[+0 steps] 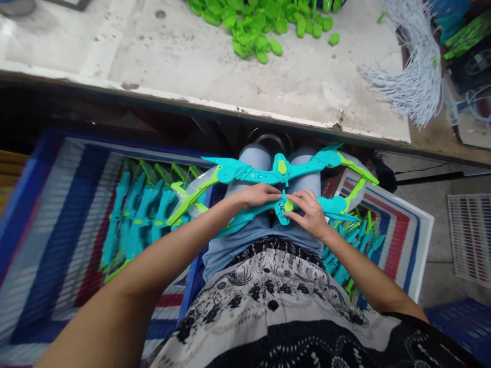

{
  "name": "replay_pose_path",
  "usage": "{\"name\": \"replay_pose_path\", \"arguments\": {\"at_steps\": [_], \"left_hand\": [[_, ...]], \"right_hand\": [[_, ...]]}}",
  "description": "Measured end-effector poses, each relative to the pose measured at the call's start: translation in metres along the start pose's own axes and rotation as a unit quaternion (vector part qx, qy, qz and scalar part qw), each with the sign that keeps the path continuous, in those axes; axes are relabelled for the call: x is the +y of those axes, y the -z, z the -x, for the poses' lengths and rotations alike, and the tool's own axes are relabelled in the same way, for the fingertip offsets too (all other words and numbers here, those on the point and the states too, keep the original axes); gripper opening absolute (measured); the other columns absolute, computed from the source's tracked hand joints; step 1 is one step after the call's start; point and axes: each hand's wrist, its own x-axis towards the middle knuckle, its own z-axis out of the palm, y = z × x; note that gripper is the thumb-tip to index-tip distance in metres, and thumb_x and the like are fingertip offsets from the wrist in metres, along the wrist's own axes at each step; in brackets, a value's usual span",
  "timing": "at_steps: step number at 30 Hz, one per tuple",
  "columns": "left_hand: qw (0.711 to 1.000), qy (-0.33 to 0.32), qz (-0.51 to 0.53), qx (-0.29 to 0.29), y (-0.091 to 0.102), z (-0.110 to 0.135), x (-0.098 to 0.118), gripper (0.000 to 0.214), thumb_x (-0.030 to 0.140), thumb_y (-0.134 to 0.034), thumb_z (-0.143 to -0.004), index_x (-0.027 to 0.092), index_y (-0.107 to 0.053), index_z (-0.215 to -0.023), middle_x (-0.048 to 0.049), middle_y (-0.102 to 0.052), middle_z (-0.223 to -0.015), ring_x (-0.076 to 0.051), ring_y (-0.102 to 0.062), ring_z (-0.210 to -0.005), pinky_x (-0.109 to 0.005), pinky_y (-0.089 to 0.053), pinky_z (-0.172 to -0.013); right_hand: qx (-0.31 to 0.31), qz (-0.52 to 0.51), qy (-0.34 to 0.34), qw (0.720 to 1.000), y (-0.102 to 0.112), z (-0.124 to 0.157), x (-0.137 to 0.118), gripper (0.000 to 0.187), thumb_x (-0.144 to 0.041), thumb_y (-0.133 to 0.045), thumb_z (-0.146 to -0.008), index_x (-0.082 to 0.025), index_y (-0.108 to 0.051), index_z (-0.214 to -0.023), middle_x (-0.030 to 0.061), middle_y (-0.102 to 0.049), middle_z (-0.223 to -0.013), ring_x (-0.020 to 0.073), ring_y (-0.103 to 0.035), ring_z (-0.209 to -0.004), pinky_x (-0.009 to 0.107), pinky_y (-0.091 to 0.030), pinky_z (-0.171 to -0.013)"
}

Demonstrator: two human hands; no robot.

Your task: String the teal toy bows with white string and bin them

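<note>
Two teal toy bows lie across the lap. The farther toy bow (pixel 263 177) has a green hexagonal piece (pixel 282 167) set in its middle and green tips at both ends. My left hand (pixel 260 196) is closed over the nearer toy bow (pixel 245 219), just left of its centre. My right hand (pixel 310 213) has thumb and fingers closed at that bow's centre, around a small green piece (pixel 288 205). Part of the nearer bow is hidden beneath both hands and the forearms.
Green plastic pieces (pixel 257 30) are heaped on the worktable (pixel 172 66), with white cords (pixel 416 66) hanging at its right. A striped-lined blue crate (pixel 49 153) of toy bows stands to the left. A white crate (pixel 420 245) holding more bows is on the right.
</note>
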Motion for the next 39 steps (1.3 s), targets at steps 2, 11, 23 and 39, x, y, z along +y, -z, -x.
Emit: {"name": "replay_pose_path", "arguments": {"at_steps": [2,11,23,39], "left_hand": [[1.0,-0.016,-0.016,-0.001,-0.001,0.001,0.0,0.045,0.048,-0.053,-0.082,0.017,-0.07,-0.11,-0.006,-0.07,-0.115,-0.025,-0.059,-0.107,-0.026,-0.042,-0.087],[0.999,-0.03,0.017,-0.004,-0.008,0.0,-0.005,0.044,0.047,-0.062,-0.074,0.016,-0.067,-0.104,-0.008,-0.07,-0.106,-0.022,-0.061,-0.093,-0.026,-0.044,-0.08],[0.994,-0.01,0.107,-0.006,-0.024,0.01,0.0,0.036,0.04,-0.062,-0.076,0.014,-0.07,-0.1,-0.0073,-0.072,-0.098,-0.021,-0.063,-0.086,-0.029,-0.047,-0.077],[0.997,-0.052,0.049,0.019,-0.031,0.006,-0.002,0.048,0.057,-0.059,-0.073,0.012,-0.067,-0.087,-0.0071,-0.069,-0.085,-0.02,-0.059,-0.077,-0.028,-0.04,-0.064]], "right_hand": [[-0.034,0.047,-0.007,0.998,0.004,0.001,-0.002,0.043,-0.044,-0.057,-0.09,-0.018,-0.062,-0.124,0.0115,-0.059,-0.101,0.0234,-0.051,-0.094,0.039,-0.047,-0.082],[-0.023,0.101,-0.061,0.993,0.013,0.005,-0.01,0.039,-0.05,-0.055,-0.09,-0.013,-0.066,-0.095,0.0107,-0.065,-0.083,0.0222,-0.059,-0.08,0.033,-0.047,-0.075],[0.053,-0.158,-0.405,0.899,-0.019,0.027,-0.056,0.044,-0.041,-0.056,-0.085,-0.014,-0.066,-0.118,0.0018,-0.068,-0.069,0.0153,-0.061,-0.061,0.026,-0.048,-0.061],[0.008,-0.27,-0.489,0.83,-0.022,0.013,-0.063,0.07,-0.033,-0.061,-0.078,-0.015,-0.044,-0.143,-0.0073,-0.06,-0.048,0.0088,-0.048,-0.037,0.019,-0.04,-0.043]]}}
